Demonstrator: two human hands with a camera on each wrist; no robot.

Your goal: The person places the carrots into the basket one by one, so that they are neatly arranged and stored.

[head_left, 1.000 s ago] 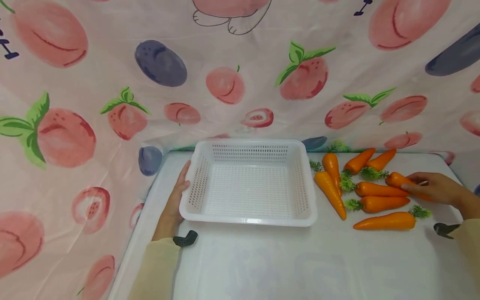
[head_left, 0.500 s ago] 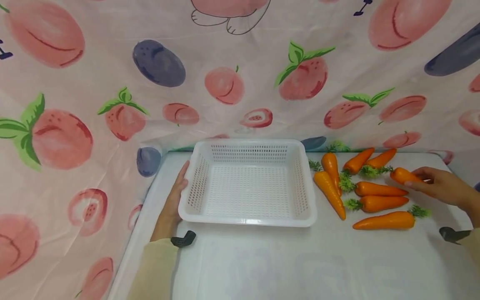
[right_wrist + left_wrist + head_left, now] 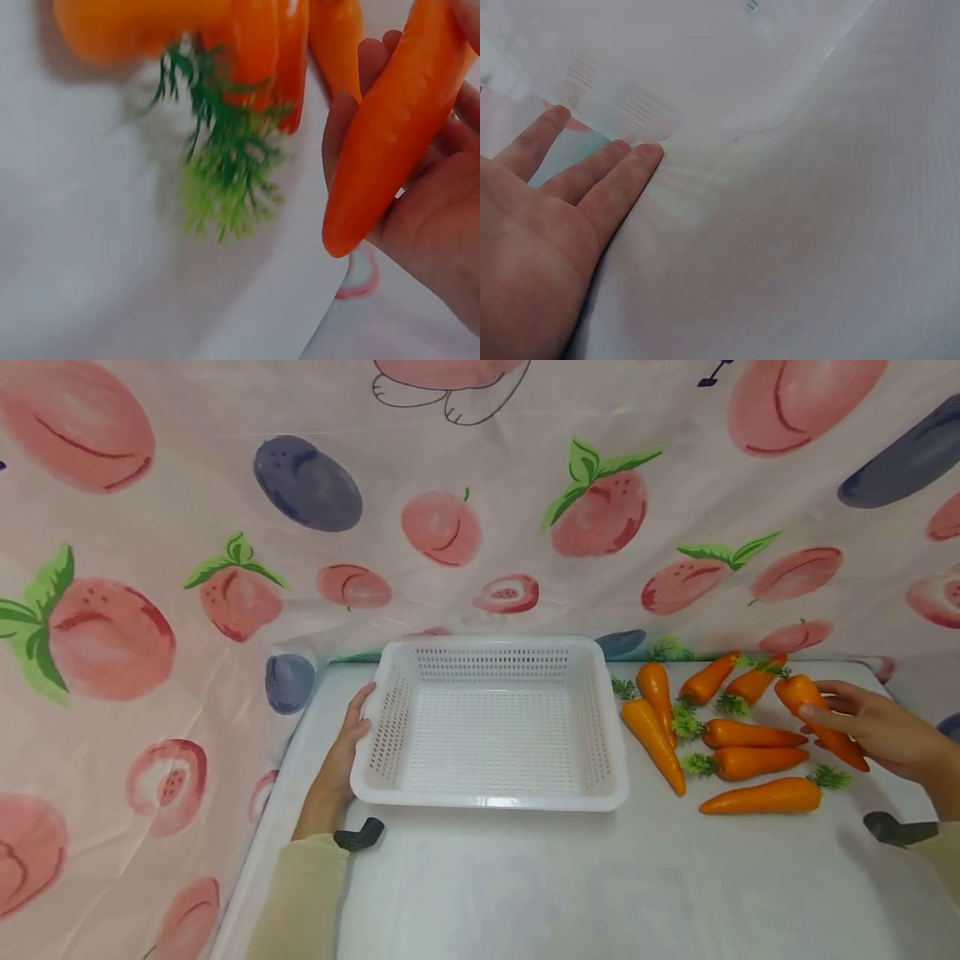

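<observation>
A carrot [image 3: 798,695] with a short green top is held in my right hand [image 3: 888,731], thumb on the near side and fingers behind it. It tilts, its pointed tip toward the lower right; the right wrist view shows the carrot [image 3: 397,135] across the palm, partly out of frame. My left hand [image 3: 337,768] rests against the left side of a white slotted plastic basket [image 3: 487,803]. In the left wrist view its fingers [image 3: 626,180] lie nearly straight against the basket's outer wall. Nothing lies in the basket.
Several other carrots [image 3: 761,795] with green tops lie right of the basket, some touching each other. The white-covered table [image 3: 525,885] meets a fruit-printed curtain [image 3: 450,460] at the back and left.
My right hand has lifted the carrot off the table and turned it more upright. The left hand stays at the basket. The head view has shifted slightly.
</observation>
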